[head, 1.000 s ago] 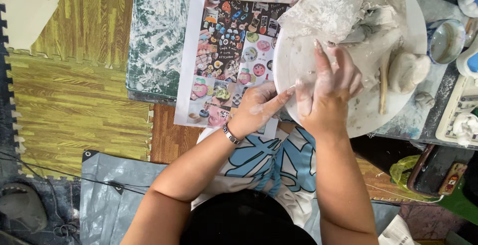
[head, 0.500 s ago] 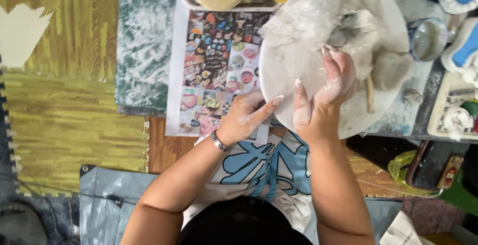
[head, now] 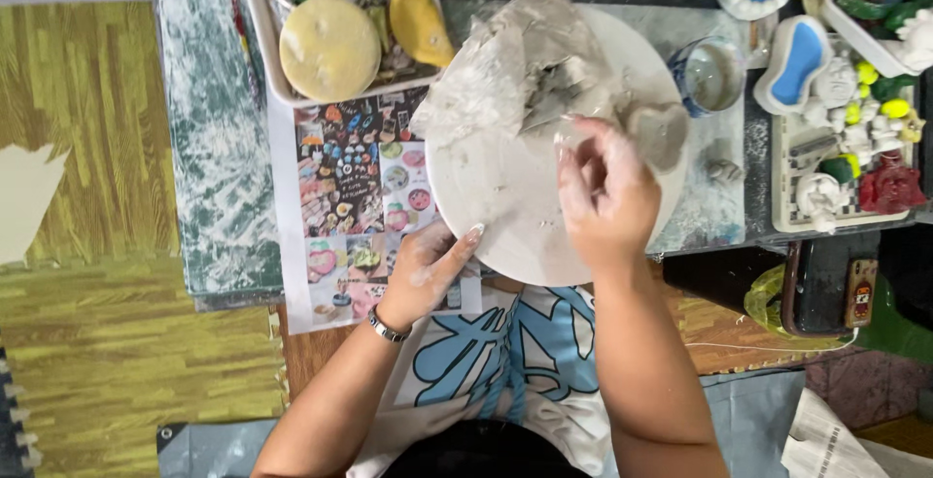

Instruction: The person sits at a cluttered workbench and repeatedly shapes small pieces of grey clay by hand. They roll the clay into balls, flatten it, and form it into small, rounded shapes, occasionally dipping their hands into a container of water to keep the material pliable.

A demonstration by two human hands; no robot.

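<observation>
Seemingly soft and fragile, the heart-shaped clay piece (head: pixel 661 130) right of centre wants cupping underneath; right hand (head: pixel 607 191) hovers half-curled, left hand (head: pixel 423 269) lies open-fingered on the round white board (head: pixel 505 216) rim.

Your arms are bare from the shoulder down, with no sleeves reaching the elbows or wrists. Your left hand (head: pixel 420 274) and right hand (head: pixel 604 196) are both smeared and dusted with pale grey-white clay. On your left wrist sits a thin metal bracelet (head: pixel 385 324). You wear a white top (head: pixel 505 361) printed with large light-blue shapes outlined in dark lines. Your fingernails are long.
</observation>
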